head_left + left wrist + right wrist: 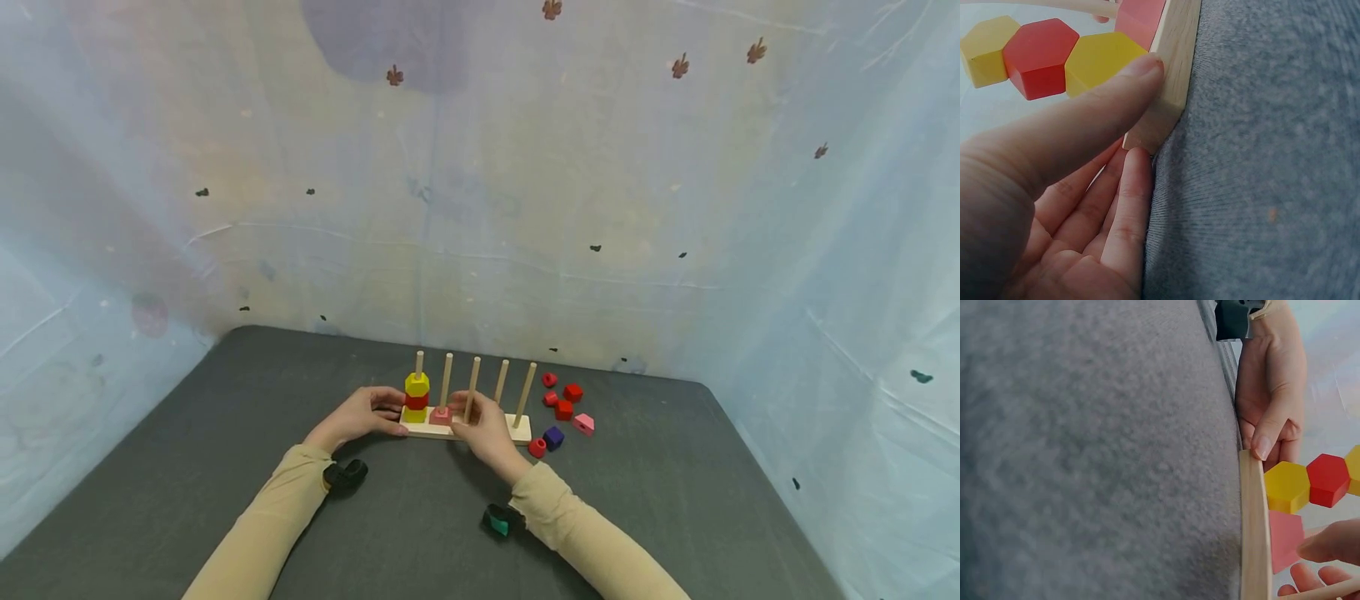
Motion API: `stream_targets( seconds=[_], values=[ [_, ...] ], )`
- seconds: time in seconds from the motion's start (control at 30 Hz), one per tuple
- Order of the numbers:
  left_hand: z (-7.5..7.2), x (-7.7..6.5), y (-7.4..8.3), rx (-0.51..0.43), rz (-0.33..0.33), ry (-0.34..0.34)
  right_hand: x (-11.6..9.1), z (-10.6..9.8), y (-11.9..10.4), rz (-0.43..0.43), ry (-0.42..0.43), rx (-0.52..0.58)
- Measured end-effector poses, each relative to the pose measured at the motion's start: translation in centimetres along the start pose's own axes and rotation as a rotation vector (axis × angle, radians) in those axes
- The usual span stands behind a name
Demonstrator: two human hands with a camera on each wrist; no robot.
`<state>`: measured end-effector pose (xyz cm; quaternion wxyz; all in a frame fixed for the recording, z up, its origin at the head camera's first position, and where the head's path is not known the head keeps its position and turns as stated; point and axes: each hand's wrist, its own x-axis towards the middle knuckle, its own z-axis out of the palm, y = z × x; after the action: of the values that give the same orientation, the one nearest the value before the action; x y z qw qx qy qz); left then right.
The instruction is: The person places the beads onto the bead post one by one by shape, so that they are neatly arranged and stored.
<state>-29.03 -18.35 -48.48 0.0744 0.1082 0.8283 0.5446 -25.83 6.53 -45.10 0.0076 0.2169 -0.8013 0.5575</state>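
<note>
- Gripping the base (431, 431) at its left end: left hand (363, 414), clamped.
- Pink block (441, 417): on base's second peg (446, 379) from left, just left of nearer right hand (483, 429), digits apart.

The base (1175, 59) is smooth, grained wood; the pegs (446, 379) look wooden too. The blocks (1041, 53) look smoothly painted. The tabletop (1272, 150) is matt, ribbed cloth, the curtain (487, 150) creased, faintly glossy plastic.

Five-peg wooden base (429, 431) (hexagons (417, 401) stacked leftmost).
</note>
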Motion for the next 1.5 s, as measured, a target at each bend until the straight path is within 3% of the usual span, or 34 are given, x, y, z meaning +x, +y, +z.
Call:
stream_targets(
  seconds=[0.1, 0.2, 0.53, 0.9, 1.27, 1.5],
  values=[
    [0.1, 0.1, -0.2, 0.0, 0.009, -0.013, 0.0, -0.2, 1.4, 0.002, 0.0, -0.006],
    [0.2, 0.2, -0.3, -0.005, 0.001, -0.012, -0.6, -0.9, 1.0, -0.009, -0.01, 0.0],
    [0.0, -0.1, -0.6, 0.015, 0.009, 0.001, -4.2, -4.4, -3.4, -0.037, -0.071, 0.021],
    [-0.4, -0.2, -0.6, 0.007, 0.012, 0.002, -4.9, -9.2, -1.6, -0.057, 0.077, -0.057],
    [-0.4, 0.0, -0.3, 0.008, 0.029, -0.016, -6.4, -14.0, -4.6, -0.099, 0.144, -0.141],
    [-0.2, 0.1, 0.0, 0.007, 0.028, -0.022, -6.1, -16.5, -1.7, -0.078, 0.166, -0.17]
  ],
)
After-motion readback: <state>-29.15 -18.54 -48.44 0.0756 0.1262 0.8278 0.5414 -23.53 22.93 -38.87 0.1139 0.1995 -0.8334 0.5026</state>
